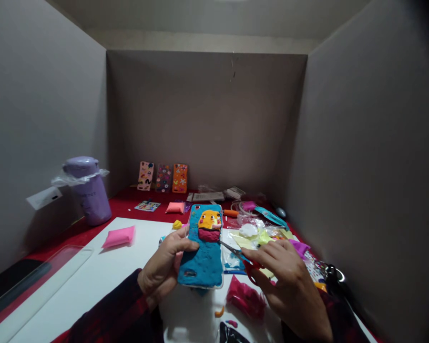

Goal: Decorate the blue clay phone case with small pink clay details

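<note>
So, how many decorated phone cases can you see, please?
4. Against the back wall: pale case, purple case, orange case. Left hand holds the blue case; others may be hidden.

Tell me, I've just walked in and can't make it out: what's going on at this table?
A person is working on a phone case coated in blue clay. The left hand grips its edge and holds it tilted up. The right hand holds scissors, their tips at the dark pink piece below a yellow clay face. A pink clay block and a purple bottle sit to the left.
</note>
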Available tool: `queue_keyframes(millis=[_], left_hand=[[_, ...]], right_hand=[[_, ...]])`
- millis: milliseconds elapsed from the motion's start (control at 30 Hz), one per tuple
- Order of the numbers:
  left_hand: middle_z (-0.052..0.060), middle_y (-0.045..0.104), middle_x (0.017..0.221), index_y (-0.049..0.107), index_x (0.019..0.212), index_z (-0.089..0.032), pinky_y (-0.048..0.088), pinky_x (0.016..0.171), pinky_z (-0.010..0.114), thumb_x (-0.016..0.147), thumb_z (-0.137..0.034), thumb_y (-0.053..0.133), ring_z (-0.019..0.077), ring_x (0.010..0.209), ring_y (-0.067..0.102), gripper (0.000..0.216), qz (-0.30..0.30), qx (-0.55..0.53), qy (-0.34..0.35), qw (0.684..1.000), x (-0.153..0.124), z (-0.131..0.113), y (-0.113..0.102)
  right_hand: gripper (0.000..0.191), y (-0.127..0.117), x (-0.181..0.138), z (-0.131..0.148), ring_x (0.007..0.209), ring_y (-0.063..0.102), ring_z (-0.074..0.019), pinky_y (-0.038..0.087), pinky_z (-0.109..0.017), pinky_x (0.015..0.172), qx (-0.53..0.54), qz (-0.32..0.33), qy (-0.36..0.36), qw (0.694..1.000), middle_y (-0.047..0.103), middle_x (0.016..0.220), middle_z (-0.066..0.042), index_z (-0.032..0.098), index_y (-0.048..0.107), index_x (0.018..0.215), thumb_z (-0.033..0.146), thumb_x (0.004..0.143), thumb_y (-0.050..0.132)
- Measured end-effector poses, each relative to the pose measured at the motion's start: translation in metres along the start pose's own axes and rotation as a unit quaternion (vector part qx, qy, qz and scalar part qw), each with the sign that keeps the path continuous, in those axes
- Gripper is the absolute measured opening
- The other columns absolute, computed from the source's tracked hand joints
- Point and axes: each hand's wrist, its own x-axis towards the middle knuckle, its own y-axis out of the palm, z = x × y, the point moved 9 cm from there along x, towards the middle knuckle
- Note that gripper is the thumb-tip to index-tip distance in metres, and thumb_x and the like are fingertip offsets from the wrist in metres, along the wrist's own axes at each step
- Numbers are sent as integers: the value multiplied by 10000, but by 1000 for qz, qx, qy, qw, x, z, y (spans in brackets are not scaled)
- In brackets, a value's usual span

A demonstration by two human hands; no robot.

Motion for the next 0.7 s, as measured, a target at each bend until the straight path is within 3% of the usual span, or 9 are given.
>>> queue_keyframes(millis=[400,700], left_hand=[[114,683,945,585,1155,-148,507,626,290,678,-73,592,215,756,651,483,-13,0,9,1000,0,-2,-3],[113,705,919,632,1104,-130,505,613,292,638,-89,618,223,720,660,468,-28,5,-7,1000,-3,-5,-2]], right_hand=[[159,-2,1,0,690,520,-199,323,-352,684,-9,1,8,1000,615,722,-28,228,661,945,186,807,593],[166,-9,4,3,724,538,-210,336,-393,748,-47,-6,-26,999,650,758,-42,214,672,953,176,817,584]])
